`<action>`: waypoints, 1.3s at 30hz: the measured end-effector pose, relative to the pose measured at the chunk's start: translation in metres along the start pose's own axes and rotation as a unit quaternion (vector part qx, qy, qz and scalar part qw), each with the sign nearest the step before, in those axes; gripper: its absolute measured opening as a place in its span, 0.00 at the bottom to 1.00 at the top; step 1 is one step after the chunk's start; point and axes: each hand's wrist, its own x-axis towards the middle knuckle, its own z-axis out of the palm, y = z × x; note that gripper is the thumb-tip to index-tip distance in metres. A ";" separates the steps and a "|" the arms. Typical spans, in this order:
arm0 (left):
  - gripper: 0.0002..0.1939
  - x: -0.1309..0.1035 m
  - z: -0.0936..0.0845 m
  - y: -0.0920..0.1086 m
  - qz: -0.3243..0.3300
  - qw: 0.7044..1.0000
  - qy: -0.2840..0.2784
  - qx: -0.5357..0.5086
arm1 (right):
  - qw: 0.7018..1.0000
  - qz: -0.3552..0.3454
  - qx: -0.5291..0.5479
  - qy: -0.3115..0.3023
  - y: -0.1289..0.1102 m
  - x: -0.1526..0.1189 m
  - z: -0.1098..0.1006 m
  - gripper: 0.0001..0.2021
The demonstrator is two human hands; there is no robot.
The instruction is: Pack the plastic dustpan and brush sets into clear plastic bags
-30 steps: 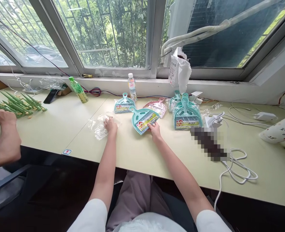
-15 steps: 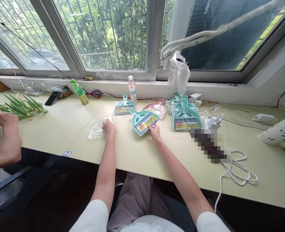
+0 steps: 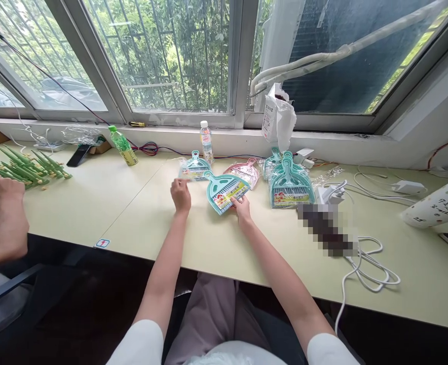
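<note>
On table (image 3: pixel 95 203): right hand (image 3: pixel 243 209) fingers gripping one teal dustpan (image 3: pixel 226 189), left hand (image 3: pixel 181 194) curled, empty.

Green bottle (image 3: pixel 122 145), clear bottle (image 3: pixel 206 141), white cables (image 3: pixel 364 263), green stems (image 3: pixel 22 167)

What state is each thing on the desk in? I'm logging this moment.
teal dustpan set: flat, unbagged, right hand gripping its edge.
left hand: over the desk, whether it holds anything is unclear.
stack of dustpan sets: piled, in clear bags.
pink dustpan set: flat, bagged.
green bottle: capped, leaning.
clear bottle: upright, capped.
</note>
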 end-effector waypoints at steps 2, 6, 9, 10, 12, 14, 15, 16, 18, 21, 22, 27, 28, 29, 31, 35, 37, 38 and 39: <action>0.19 -0.003 0.013 -0.001 0.055 0.996 -0.070 0.013 | 1.000 -0.012 0.003 0.013 -0.001 -0.001 -0.001 0.18; 0.19 -0.005 0.029 -0.006 0.115 0.980 -0.160 0.023 | 0.999 -0.012 0.011 0.042 -0.003 0.000 -0.004 0.18; 0.18 -0.006 0.027 -0.008 0.103 0.984 -0.142 0.026 | 1.000 -0.013 0.000 0.015 -0.006 0.001 -0.006 0.19; 0.18 -0.005 0.025 -0.008 0.095 0.987 -0.127 0.026 | 1.000 -0.010 -0.008 -0.003 -0.007 0.000 -0.006 0.20; 0.18 -0.004 0.019 -0.008 0.077 0.992 -0.095 0.026 | 0.999 -0.002 -0.027 -0.042 -0.008 -0.002 -0.005 0.21; 0.18 -0.002 0.015 -0.010 0.053 0.996 -0.066 0.031 | 0.996 0.000 -0.045 -0.072 -0.009 -0.005 -0.002 0.22; 0.18 -0.001 0.013 -0.012 0.040 0.997 -0.055 0.035 | 0.995 -0.004 -0.051 -0.080 -0.010 -0.007 -0.001 0.22; 0.19 0.000 0.012 -0.014 0.028 0.998 -0.048 0.040 | 0.995 -0.012 -0.054 -0.082 -0.010 -0.008 0.000 0.22; 0.20 0.001 0.011 -0.018 0.012 0.997 -0.051 0.050 | 0.995 -0.035 -0.056 -0.074 -0.013 -0.009 0.002 0.23; 0.21 0.001 0.014 -0.021 0.013 0.994 -0.089 0.059 | 0.994 -0.074 -0.054 -0.063 -0.018 -0.009 0.002 0.23; 0.20 0.000 0.015 -0.021 0.016 0.993 -0.104 0.060 | 0.993 -0.080 -0.055 -0.068 -0.019 -0.009 0.001 0.24; 0.18 -0.001 0.018 -0.018 0.042 0.988 -0.134 0.066 | 0.985 -0.085 -0.116 -0.092 -0.014 -0.009 0.002 0.19; 0.18 -0.001 0.017 -0.017 0.048 0.988 -0.129 0.068 | 0.984 -0.083 -0.133 -0.083 -0.012 -0.009 0.002 0.18; 0.19 -0.001 0.016 -0.016 0.053 0.989 -0.122 0.069 | 0.984 -0.078 -0.146 -0.069 -0.011 -0.009 0.001 0.18; 0.19 -0.001 0.015 -0.015 0.060 0.991 -0.103 0.069 | 0.984 -0.066 -0.158 -0.040 -0.009 -0.007 0.000 0.17; 0.19 -0.003 0.014 -0.009 0.081 0.992 -0.077 0.058 | 0.987 -0.052 -0.152 -0.025 -0.013 -0.005 -0.004 0.17; 0.19 -0.005 0.015 -0.005 0.103 0.991 -0.076 0.049 | 0.987 -0.047 -0.144 -0.058 -0.015 -0.004 -0.005 0.18; 0.18 -0.005 0.015 -0.003 0.116 0.989 -0.078 0.046 | 0.986 -0.044 -0.142 -0.079 -0.016 -0.004 -0.004 0.19; 0.18 -0.005 0.015 -0.002 0.129 0.988 -0.080 0.043 | 0.984 -0.042 -0.141 -0.098 -0.016 -0.005 -0.004 0.19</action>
